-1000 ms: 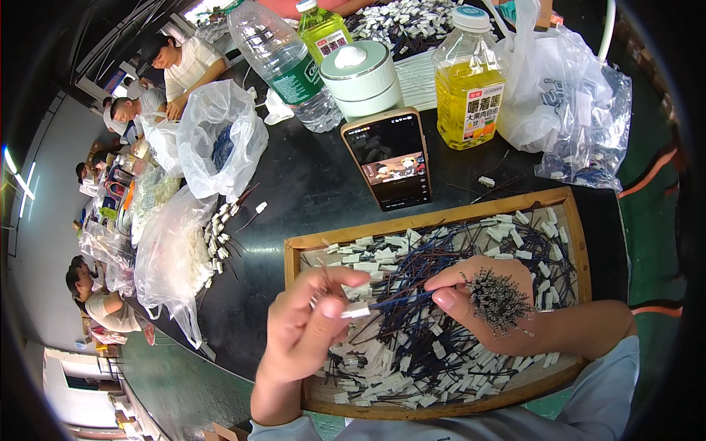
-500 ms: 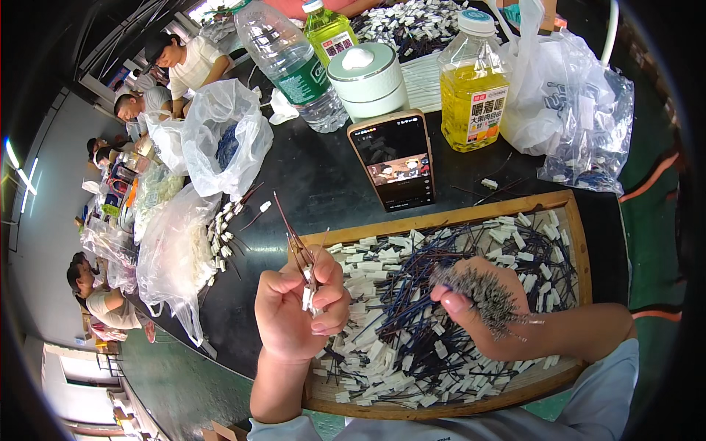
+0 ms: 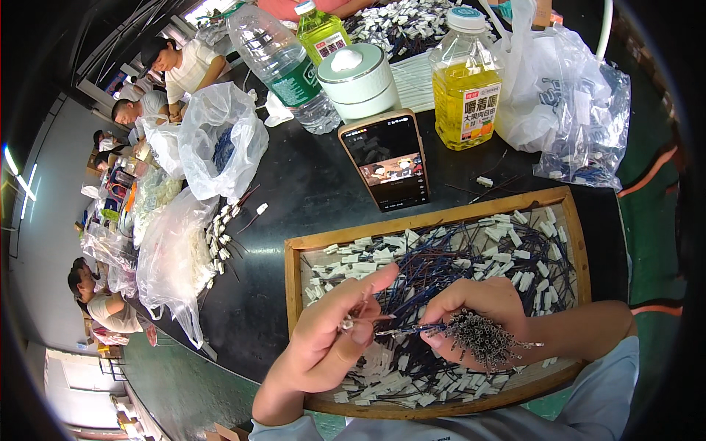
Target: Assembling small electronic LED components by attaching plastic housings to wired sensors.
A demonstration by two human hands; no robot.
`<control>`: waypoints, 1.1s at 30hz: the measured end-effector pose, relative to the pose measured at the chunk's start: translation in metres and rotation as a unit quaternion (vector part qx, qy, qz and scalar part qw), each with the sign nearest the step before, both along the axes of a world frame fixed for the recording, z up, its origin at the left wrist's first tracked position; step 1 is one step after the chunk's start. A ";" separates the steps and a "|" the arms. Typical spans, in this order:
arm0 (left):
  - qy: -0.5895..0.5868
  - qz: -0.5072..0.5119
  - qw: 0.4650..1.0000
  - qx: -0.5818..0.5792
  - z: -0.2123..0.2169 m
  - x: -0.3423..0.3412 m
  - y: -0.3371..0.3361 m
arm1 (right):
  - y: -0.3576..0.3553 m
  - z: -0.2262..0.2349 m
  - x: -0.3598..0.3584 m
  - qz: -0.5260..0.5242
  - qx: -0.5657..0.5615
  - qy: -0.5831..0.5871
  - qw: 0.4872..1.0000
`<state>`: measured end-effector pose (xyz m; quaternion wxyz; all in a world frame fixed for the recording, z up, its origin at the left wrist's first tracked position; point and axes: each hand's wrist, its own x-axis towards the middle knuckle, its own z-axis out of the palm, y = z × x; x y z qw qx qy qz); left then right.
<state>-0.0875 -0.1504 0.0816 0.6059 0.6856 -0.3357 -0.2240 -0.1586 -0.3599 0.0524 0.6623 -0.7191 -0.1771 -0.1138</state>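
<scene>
In front of me my left hand [image 3: 331, 342] is closed in a pinch on a small white connector [image 3: 348, 322], partly hidden by the fingers. Thin dark wires [image 3: 401, 331] run between its fingertips and those of my right hand [image 3: 478, 312]. My right hand is wrapped round a thick bundle of wires [image 3: 482, 342], whose metal-tipped ends fan out toward me. Both hands are over a wooden-framed tray [image 3: 292, 279] filled with white connectors on dark blue and brown wires [image 3: 419, 275].
Beyond the tray a phone [image 3: 388, 165] leans against a pale green lidded cup [image 3: 360, 84]. Yellow drink bottles [image 3: 467, 84] and a large clear bottle [image 3: 283, 70] stand nearby. Plastic bags [image 3: 224, 143] and loose connectors [image 3: 217, 239] lie left. Co-workers [image 3: 184, 66] sit far left.
My left hand has moved right and down, from raised above the tray's left side to beside my right hand. The wire bundle in my right hand has turned, its ends facing me more.
</scene>
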 end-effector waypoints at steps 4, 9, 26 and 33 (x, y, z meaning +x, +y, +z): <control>-0.144 -0.041 0.988 0.037 0.001 0.003 -0.005 | -0.003 0.001 0.002 0.018 -0.016 0.009 1.000; -0.308 -0.022 0.947 0.089 0.004 -0.002 -0.010 | -0.006 -0.003 0.003 0.035 -0.030 -0.001 0.999; -0.535 -0.004 0.806 0.253 0.006 -0.020 -0.024 | -0.014 -0.007 0.002 0.128 -0.017 0.028 0.991; -0.574 0.034 0.771 0.274 0.006 -0.017 -0.016 | -0.014 -0.006 0.004 0.109 -0.049 0.017 0.993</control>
